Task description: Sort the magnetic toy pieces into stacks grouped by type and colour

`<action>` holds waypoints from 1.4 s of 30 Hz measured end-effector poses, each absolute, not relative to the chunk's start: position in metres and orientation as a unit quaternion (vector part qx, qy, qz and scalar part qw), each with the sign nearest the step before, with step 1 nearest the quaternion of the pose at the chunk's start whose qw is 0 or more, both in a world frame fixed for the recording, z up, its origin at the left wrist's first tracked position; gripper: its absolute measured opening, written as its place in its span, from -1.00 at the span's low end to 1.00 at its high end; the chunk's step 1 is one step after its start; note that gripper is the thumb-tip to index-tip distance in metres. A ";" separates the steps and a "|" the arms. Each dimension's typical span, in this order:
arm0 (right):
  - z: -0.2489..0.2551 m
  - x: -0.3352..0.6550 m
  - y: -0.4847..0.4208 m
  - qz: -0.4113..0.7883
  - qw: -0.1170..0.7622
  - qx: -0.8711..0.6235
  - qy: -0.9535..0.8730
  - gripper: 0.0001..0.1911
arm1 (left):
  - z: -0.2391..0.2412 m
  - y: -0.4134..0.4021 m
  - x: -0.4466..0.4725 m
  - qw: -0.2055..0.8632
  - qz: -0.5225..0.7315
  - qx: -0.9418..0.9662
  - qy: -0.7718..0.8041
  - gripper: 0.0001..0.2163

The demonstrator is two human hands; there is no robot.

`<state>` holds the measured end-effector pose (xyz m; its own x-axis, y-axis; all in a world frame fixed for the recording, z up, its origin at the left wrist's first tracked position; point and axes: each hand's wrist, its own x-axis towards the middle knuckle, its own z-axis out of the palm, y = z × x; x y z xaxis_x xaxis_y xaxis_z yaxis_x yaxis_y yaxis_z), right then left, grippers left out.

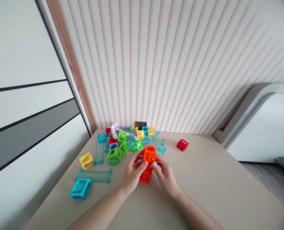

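A stack of orange hollow cube blocks (149, 154) stands upright on the table in front of me. My left hand (133, 171) grips it from the left, thumb pressed on the near face. From the other side my right hand (164, 175) closes on the same stack, its thumb near the middle. Fingers of both hands pass behind the blocks and are partly hidden. Just beyond the left hand lie green hollow cubes (114, 155) and a clear teal track piece (94, 176).
A blue block (80, 188) and a yellow cube (86, 160) lie at the left. Several coloured cubes, teal tracks and a pale purple piece (113, 130) crowd the back. One red cube (182, 145) sits apart at the right. A ribbed wall (142, 70) closes off the far edge.
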<state>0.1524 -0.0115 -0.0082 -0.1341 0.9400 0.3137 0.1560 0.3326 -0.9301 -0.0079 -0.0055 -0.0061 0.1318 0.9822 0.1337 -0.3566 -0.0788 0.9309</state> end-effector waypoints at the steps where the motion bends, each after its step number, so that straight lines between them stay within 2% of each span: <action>1: -0.009 0.152 -0.011 0.390 0.501 -0.426 -0.645 -0.65 | -0.006 -0.006 -0.008 0.590 0.567 0.467 0.335 -0.56; 15: -0.003 0.148 -0.012 0.379 0.549 -0.436 -0.605 -0.64 | -0.007 -0.007 0.002 0.632 0.541 0.465 0.303 -0.44; 19: 0.001 0.148 -0.010 0.372 0.571 -0.452 -0.575 -0.60 | -0.009 -0.008 0.002 0.654 0.492 0.491 0.298 -0.49; 23: -0.004 0.150 -0.009 0.349 0.580 -0.458 -0.576 -0.58 | -0.008 -0.008 0.004 0.657 0.514 0.460 0.305 -0.52; 28: -0.009 0.151 -0.011 0.306 0.549 -0.475 -0.615 -0.59 | -0.006 -0.005 0.001 0.661 0.561 0.387 0.314 -0.62; 34: -0.006 0.150 -0.013 0.279 0.514 -0.427 -0.690 -0.54 | -0.006 -0.004 0.000 0.666 0.552 0.399 0.304 -0.58; 42: -0.014 0.152 -0.010 0.278 0.511 -0.441 -0.684 -0.51 | -0.007 -0.004 0.000 0.636 0.556 0.426 0.326 -0.54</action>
